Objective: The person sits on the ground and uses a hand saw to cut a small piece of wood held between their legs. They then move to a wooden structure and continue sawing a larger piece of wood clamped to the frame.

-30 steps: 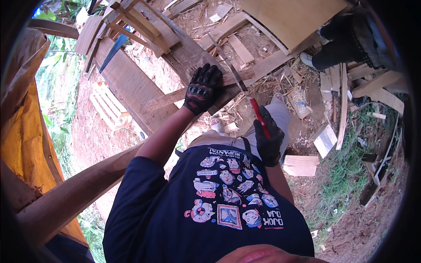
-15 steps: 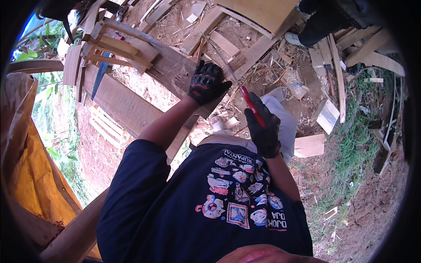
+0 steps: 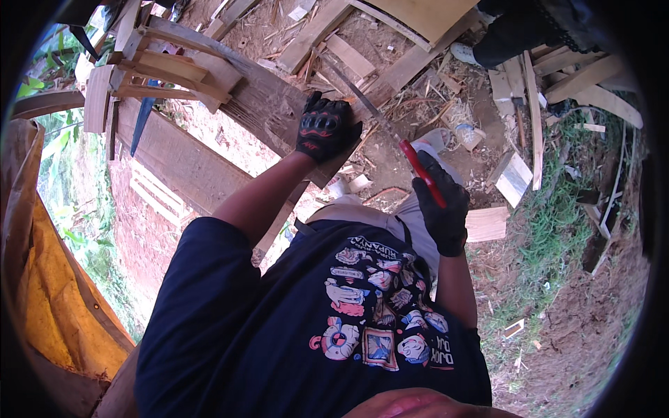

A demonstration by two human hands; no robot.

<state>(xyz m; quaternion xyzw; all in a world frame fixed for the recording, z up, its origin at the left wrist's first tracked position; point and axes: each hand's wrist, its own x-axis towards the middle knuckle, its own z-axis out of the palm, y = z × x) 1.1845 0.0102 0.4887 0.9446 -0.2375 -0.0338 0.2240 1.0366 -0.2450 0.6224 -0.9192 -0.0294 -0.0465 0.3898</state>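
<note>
- Fingers (image 3: 435,167) of the right hand (image 3: 443,209), in dark glove fabric, are wrapped firmly around the smooth red handle (image 3: 426,176) of a handsaw (image 3: 364,102).
- Long, thin and tapering, the grey metal blade slants up and left from that grip, its narrow tip near loose wood on the ground.
- I see the left hand (image 3: 323,129) over the end of a plank (image 3: 268,104), its black glove hard and ridged at the knuckles, with red trim. Its fingers are bent; I cannot tell whether they clamp anything underneath.
- The plank is brown, weathered and rough-grained; a second broad board (image 3: 185,157) runs alongside it across a gap.
- Compared with a second ago, the left fingers have gone from spread flat to bent, and the narrow strip that crossed beneath them no longer shows to me there.
- Over the last half second, the gap between the saw handle and the left hand has widened.
- On the planks' far end I have a wooden frame (image 3: 171,70) of rails, with a blue tapered blade (image 3: 143,118) beside it.
- Farther out: reddish soil littered with shavings, pale offcuts (image 3: 486,224), a smooth tan panel (image 3: 421,14), another person's dark-clothed leg (image 3: 512,40), grass (image 3: 547,240) to the right and a creased orange tarp (image 3: 63,292) to the left.
</note>
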